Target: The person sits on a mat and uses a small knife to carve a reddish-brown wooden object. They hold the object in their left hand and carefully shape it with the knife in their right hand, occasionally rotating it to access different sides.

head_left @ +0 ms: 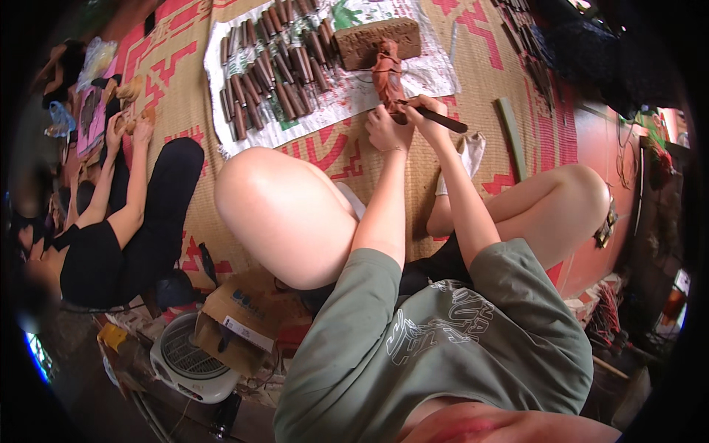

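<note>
A reddish-brown carved wooden figure [387, 77] lies lengthwise in front of me, its far end resting against a brown block [362, 47]. My left hand [389, 131] is closed around the figure's near end. Beside it, my right hand [428, 118] grips a carving tool with a dark handle [448, 123], which sticks out to the right. The tool's tip meets the near part of the figure, close to my left fingers, and is too small to make out. Under the block and figure is a white cloth [430, 76] with green and red marks.
Several wooden-handled carving tools [277, 70] lie in rows on the cloth, left of the block. A patterned straw mat [325, 151] spreads beneath. On the right are a green strip [511, 136] and more tools [528, 59]. Another person [122, 221] works at far left. A cardboard box [240, 317] stands behind.
</note>
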`<act>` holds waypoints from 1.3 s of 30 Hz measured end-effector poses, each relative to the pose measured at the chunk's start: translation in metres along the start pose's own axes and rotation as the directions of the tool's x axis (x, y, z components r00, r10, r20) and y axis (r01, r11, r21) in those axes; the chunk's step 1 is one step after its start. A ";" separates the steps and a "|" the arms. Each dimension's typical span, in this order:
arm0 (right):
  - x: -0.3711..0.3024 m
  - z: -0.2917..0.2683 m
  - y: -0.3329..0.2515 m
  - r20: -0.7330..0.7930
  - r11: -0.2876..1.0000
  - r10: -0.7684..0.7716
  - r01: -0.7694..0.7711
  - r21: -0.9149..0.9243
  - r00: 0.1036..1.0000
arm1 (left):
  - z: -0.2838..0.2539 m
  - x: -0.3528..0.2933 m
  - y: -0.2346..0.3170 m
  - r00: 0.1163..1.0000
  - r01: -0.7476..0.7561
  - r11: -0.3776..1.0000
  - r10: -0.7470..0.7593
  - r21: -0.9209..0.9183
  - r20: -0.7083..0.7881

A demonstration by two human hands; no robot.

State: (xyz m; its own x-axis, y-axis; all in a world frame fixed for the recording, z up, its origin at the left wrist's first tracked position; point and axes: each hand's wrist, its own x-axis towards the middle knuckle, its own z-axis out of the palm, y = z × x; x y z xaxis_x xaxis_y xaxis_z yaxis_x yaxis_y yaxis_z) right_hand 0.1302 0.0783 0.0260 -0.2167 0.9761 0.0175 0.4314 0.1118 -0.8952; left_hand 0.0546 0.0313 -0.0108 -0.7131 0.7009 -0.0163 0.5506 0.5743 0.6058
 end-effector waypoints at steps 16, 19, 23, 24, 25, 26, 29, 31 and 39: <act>0.003 0.026 0.015 -0.115 0.964 0.131 -0.100 0.245 0.985 | 0.001 0.001 0.004 0.998 0.039 0.999 -0.038 -0.021 0.055; 0.003 0.027 0.017 -0.096 0.961 0.174 -0.148 0.233 0.980 | 0.000 -0.001 0.002 0.997 0.046 0.999 -0.044 -0.017 0.065; -0.004 0.030 0.032 -0.124 0.891 0.137 -0.068 0.448 0.983 | 0.006 -0.001 0.001 0.999 0.005 1.000 -0.004 0.008 -0.036; -0.003 0.029 0.045 -0.169 0.891 0.143 -0.053 0.451 0.975 | 0.006 -0.003 0.003 0.998 -0.023 1.000 0.024 0.018 -0.056; -0.006 0.029 0.042 -0.145 0.824 0.148 -0.041 0.565 0.978 | 0.005 -0.002 0.002 0.996 -0.046 0.999 0.048 0.027 -0.082; -0.006 0.024 0.052 -0.091 0.835 0.206 -0.127 0.535 0.974 | 0.005 -0.002 0.003 0.996 -0.042 0.999 0.044 0.029 -0.080; -0.001 0.023 0.022 -0.016 0.791 0.285 -0.225 0.568 0.959 | 0.000 -0.004 0.004 0.999 -0.011 1.000 0.012 0.029 -0.053; 0.003 0.025 0.028 -0.053 0.899 0.206 -0.167 0.406 0.977 | 0.001 -0.003 0.005 0.999 -0.014 1.000 0.015 0.026 -0.038; 0.002 0.018 0.031 -0.093 0.789 0.225 -0.125 0.601 0.970 | -0.003 -0.006 0.008 1.000 -0.028 0.998 0.028 0.050 0.005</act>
State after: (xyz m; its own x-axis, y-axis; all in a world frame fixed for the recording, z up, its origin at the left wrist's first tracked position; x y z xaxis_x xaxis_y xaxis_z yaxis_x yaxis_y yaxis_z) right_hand 0.1271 0.0798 -0.0100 -0.0314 0.9892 -0.1430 -0.1585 -0.1462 -0.9765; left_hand 0.0623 0.0302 -0.0032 -0.6953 0.7187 -0.0035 0.5915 0.5751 0.5652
